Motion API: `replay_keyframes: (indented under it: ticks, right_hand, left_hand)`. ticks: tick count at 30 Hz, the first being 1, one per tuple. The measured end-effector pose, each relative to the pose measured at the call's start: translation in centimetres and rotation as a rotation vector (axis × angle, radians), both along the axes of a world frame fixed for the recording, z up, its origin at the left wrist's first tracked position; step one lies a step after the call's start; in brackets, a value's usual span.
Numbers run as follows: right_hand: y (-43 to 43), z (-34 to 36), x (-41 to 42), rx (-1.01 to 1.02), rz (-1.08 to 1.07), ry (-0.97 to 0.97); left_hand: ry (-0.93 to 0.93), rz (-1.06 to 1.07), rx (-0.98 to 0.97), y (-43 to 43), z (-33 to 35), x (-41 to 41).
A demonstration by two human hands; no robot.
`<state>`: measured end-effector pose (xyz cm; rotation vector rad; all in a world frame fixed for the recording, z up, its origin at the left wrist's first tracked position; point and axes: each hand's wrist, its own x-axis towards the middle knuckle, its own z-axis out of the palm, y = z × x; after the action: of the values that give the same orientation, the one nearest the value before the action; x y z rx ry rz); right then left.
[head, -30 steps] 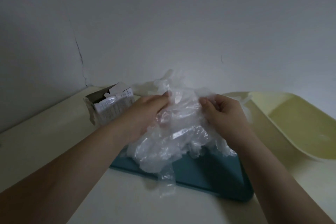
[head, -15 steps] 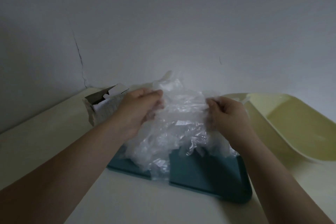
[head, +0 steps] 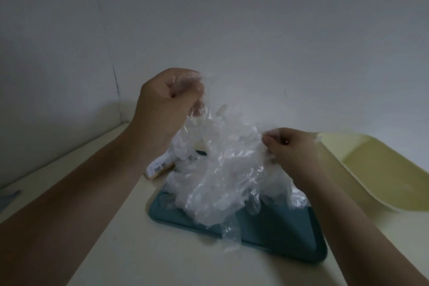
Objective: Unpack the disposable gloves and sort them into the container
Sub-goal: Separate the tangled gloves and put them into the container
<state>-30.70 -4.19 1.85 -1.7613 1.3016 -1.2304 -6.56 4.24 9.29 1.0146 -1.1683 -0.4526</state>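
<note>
The step in hand looks like separating. The tangled heap of clear disposable gloves (head: pixel 220 165) sits on the far half of the teal tray (head: pixel 278 234) on the table (head: pixel 116 251), and one glove is being teased out of it.

The left hand (head: pixel 169 97) is raised above the heap at about 11 o'clock, the back of the hand toward the camera. Its grip is clenched on a strand of film that runs down into the pile. The right hand (head: pixel 290 148) is lower, at the heap's 3 o'clock, and its grip pinches the heap's edge with curled fingers.

The pale yellow container (head: pixel 376 169) lies further out at 3 o'clock. A cardboard box (head: pixel 157 168) peeks out at 9 o'clock under the left wrist.

The next move probably calls for drawing the hands apart until a single glove slips free, then carrying it across to the container.
</note>
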Motion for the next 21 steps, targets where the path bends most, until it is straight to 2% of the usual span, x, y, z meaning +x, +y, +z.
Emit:
replay_keyframes:
  ticks: [2,4,5,8,9,12,15,18,21]
  right_hand:
    - [-0.6,0.3,0.3,0.033,-0.005,0.008]
    - [-0.9,0.9,0.4,0.066,0.003,-0.074]
    - [-1.2,1.1,0.3,0.081,0.014,-0.13]
    - [-0.8,1.5,-0.5,0.092,0.108,-0.209]
    - [-0.4,1.7,-0.8,0.098,0.157,-0.211]
    - [0.7,1.9,-2.0,0.064,0.276,-0.162]
    - [1.2,2.1,-3.2,0.053,0.348,-0.137]
    - [1.4,2.6,-4.0,0.049,0.373,-0.12]
    - [1.3,2.9,-4.6,0.032,0.327,-0.094]
  left_hand:
    - [0.096,-0.158,0.044,0.8,1.0,-0.7]
    - [0.18,-0.278,0.163,1.0,1.1,-1.1]
    - [0.151,-0.294,0.243,1.1,0.8,-1.3]
    - [-0.188,-0.15,0.428,0.1,-1.5,-1.5]
    - [-0.242,-0.103,0.492,-0.1,-2.4,-1.7]
    - [-0.187,-0.065,0.671,-0.9,-4.1,-2.0]
    - [-0.175,-0.265,0.827,-1.4,-4.4,-2.8]
    - [-0.148,-0.436,0.765,-1.8,-4.8,-4.7]
    - [-0.184,-0.427,0.66,-2.2,-5.5,-5.5]
